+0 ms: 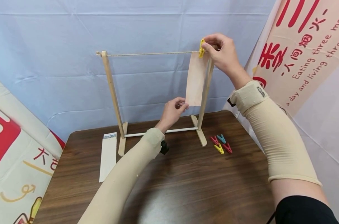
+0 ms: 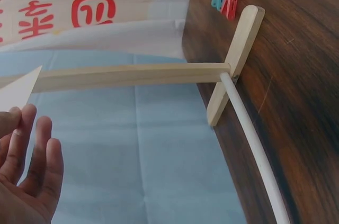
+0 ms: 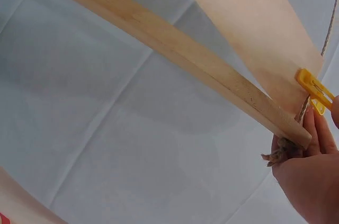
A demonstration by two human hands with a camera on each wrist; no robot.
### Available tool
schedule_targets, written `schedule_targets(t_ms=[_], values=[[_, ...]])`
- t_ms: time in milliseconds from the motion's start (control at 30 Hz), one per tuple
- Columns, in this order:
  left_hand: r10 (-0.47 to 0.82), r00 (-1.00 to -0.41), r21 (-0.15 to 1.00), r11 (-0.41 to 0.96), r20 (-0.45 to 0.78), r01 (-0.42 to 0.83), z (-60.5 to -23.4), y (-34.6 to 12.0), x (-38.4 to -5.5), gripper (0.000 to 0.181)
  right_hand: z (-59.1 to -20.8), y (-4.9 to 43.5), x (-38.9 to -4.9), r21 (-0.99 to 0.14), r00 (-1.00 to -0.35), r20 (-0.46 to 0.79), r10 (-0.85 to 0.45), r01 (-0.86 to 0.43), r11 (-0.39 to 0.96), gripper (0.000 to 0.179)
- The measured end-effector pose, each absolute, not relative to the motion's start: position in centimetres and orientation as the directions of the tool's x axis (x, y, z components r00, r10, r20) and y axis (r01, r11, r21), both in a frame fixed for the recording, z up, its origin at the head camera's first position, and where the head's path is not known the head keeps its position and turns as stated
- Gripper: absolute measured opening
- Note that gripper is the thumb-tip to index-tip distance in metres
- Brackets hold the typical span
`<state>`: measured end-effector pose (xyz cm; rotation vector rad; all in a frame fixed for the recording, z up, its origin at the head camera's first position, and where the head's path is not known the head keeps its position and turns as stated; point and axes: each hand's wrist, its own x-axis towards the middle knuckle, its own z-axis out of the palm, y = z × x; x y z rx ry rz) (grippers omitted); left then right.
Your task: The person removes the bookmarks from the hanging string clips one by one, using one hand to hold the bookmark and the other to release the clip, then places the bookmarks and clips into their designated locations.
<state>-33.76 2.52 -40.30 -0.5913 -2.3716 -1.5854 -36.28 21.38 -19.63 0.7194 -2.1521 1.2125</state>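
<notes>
A pale rectangular strip of paper [image 1: 195, 81] hangs upright from a thin rope [image 1: 149, 54], near the right post of a wooden frame. My right hand [image 1: 224, 56] pinches a yellow clothespin [image 1: 201, 49] between thumb and fingers, its jaws over the rope and the strip's top edge. In the right wrist view the clothespin [image 3: 310, 83] sits across the strip's upper end, beside the knotted rope end [image 3: 280, 152]. Lower down, my left hand [image 1: 172, 112] pinches the strip's bottom left corner between thumb and index finger, the other fingers [image 2: 39, 155] held apart from it.
The wooden frame [image 1: 112, 90] stands at the table's back, with a white crossbar [image 1: 181, 129] low between its feet. Several clothespins [image 1: 220, 148], red, blue and yellow, lie right of it. At left lies a white strip [image 1: 108, 157] with a patterned top. Light blue cloth [image 1: 149, 90] hangs behind.
</notes>
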Motion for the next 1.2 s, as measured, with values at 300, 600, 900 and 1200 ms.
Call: schedule_targets(t_ms=[300, 600, 900, 1200], values=[[0.206, -0.891, 0.829, 0.33, 0.403, 0.451, -40.23, 2.41, -33.33, 0.023, -19.27, 21.3, -35.47, -0.565, -0.667, 0.722, -0.185, -0.722, 0.398, 0.023], [0.208, -0.889, 0.822, 0.34, 0.408, 0.457, -40.25, 2.36, -33.17, 0.022, -19.19, 21.19, -35.67, -0.569, -0.635, 0.76, -0.142, -0.754, 0.329, 0.016], [0.215, -0.884, 0.809, 0.358, 0.415, 0.467, -40.58, 2.17, -32.94, 0.022, -19.2, 20.83, -36.02, -0.563, -0.613, 0.784, -0.099, -0.769, 0.304, 0.01], [0.221, -0.884, 0.801, 0.376, 0.412, 0.467, -40.94, 1.92, -32.88, 0.023, -19.16, 20.57, -36.19, -0.578, -0.603, 0.796, -0.04, -0.779, 0.243, 0.004]])
